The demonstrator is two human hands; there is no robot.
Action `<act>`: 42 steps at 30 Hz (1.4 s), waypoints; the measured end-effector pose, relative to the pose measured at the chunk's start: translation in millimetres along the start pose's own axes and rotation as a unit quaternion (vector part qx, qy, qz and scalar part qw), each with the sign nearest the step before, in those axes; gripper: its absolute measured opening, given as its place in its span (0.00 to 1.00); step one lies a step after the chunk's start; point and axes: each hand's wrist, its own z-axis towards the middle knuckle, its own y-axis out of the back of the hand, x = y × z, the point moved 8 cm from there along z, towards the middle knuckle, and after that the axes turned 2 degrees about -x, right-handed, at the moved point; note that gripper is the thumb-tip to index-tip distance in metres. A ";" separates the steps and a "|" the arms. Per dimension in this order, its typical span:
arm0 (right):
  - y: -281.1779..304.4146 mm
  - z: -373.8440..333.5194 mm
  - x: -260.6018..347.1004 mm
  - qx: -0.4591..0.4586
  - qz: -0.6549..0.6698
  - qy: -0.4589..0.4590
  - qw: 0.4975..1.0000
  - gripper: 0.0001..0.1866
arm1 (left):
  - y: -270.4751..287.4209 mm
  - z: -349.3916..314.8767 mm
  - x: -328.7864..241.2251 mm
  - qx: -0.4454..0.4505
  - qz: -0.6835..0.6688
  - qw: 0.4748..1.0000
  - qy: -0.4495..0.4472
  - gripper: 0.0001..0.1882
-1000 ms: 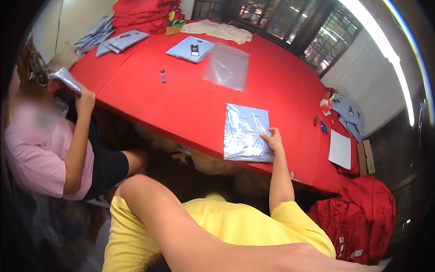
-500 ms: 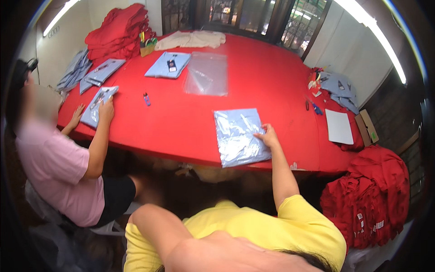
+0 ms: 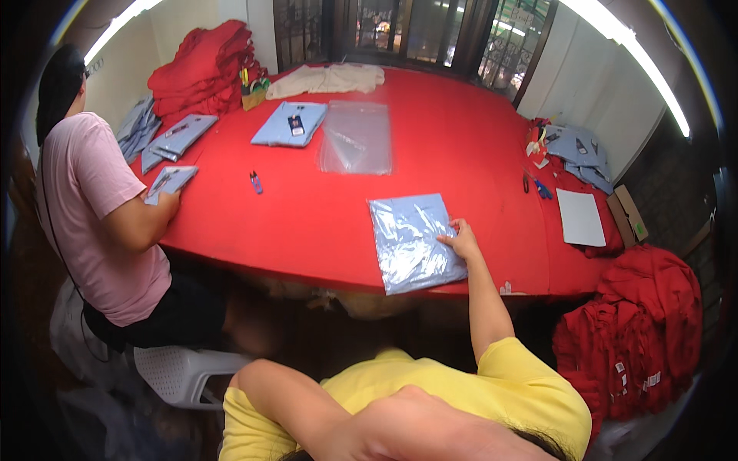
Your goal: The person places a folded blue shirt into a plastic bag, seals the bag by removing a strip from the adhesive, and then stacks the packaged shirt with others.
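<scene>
1 bagged blue shirt (image 3: 415, 242) lies at the near edge of the red table (image 3: 461, 154), unmoved since 1 second ago. The right hand (image 3: 463, 242) stays on its right side, fingers spread flat and pinching nothing, so the pressing-down continues. The left hand is unseen.

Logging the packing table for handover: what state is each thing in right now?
Bagged blue shirt: folded, inside a clear bag, flat at the table's near edge.
Right hand: fingers resting on that bag's right edge.
Clear bag: empty, lying flat.
Folded blue shirt: unbagged, flat.
Red garment pile: stacked.
Co-worker's hand: on another bagged shirt.
</scene>
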 end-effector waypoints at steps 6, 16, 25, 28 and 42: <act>-2.1 0.6 5.0 0.013 0.018 -0.007 1.000 0.40 | 0.2 -9.6 3.7 -0.056 0.075 0.993 0.071 0.27; 22.3 -10.2 -3.7 -0.010 0.153 -0.084 0.985 0.33 | 104.0 -82.5 -7.5 0.025 0.475 0.767 0.432 0.14; -51.3 -127.3 116.7 -0.002 -0.162 0.360 0.919 0.20 | 383.2 -152.1 32.0 0.106 0.900 0.343 0.245 0.18; -63.2 -133.3 107.7 0.015 -0.174 0.366 0.914 0.27 | 407.1 -176.0 47.7 0.161 0.935 0.251 0.191 0.24; -15.4 -99.1 57.5 -0.084 -0.140 0.120 0.979 0.26 | 401.1 -176.1 41.3 0.158 0.909 0.231 0.308 0.33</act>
